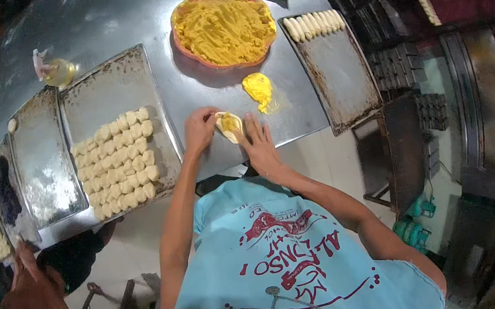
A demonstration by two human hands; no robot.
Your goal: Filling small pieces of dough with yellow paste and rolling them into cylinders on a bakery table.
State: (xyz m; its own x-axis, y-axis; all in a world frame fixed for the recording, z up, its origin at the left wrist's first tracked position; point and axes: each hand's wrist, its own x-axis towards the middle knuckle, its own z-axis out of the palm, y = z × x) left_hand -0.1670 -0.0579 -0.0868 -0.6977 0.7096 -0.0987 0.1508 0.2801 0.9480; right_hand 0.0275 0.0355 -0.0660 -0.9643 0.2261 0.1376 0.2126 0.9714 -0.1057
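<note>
A small flattened piece of dough [239,131] with a strip of yellow filling [228,122] along its middle lies on the steel table in front of me. My left hand [200,131] pinches its upper left edge between thumb and fingers. On the other side, my right hand [262,150] has its fingers stretched out and apart, one of them touching the dough's lower right edge. Just beyond sits a bright yellow smear of a soft, greasy-looking substance [258,89]. Farther back, a big orange scalloped bowl [180,51] is heaped with yellow filling [223,26].
Left, a worn tray [106,93] carries rows of dough balls [116,163]; a spray bottle [55,71] stands behind it. Right, another tray [340,80] holds a row of rolled dough pieces [314,25]. Another person's hand [24,257] is at the table's far left.
</note>
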